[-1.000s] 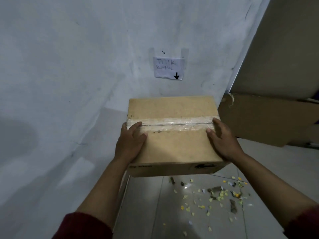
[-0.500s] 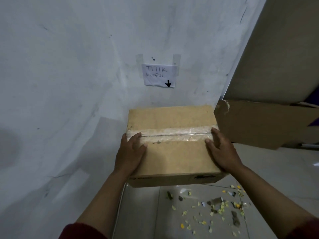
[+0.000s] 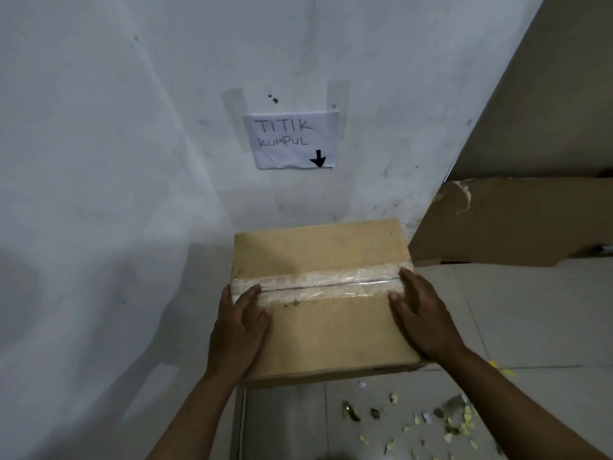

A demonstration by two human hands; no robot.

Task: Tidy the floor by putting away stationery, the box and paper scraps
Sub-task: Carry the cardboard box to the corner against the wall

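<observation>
A brown cardboard box [image 3: 326, 247], sealed along its top with clear tape, is held between both my hands close to the white wall. My left hand [image 3: 240, 330] grips its left side with the thumb on top. My right hand [image 3: 423, 317] presses on its right side, fingers over the tape. The box sits directly below a paper sign [image 3: 292, 139] reading "TITIK KUMPUL" with a downward arrow. Paper scraps [image 3: 457, 423], yellow, grey and white, lie scattered on the tiled floor at the lower right.
A large flat sheet of cardboard [image 3: 517, 220] leans against the wall to the right of the box. The white wall [image 3: 99, 194] fills the left and the back. Grey floor tiles [image 3: 530, 310] stretch to the right.
The box has moved down and closer to the wall below the sign, with both hands still on it. The view has come nearer to the wall.
</observation>
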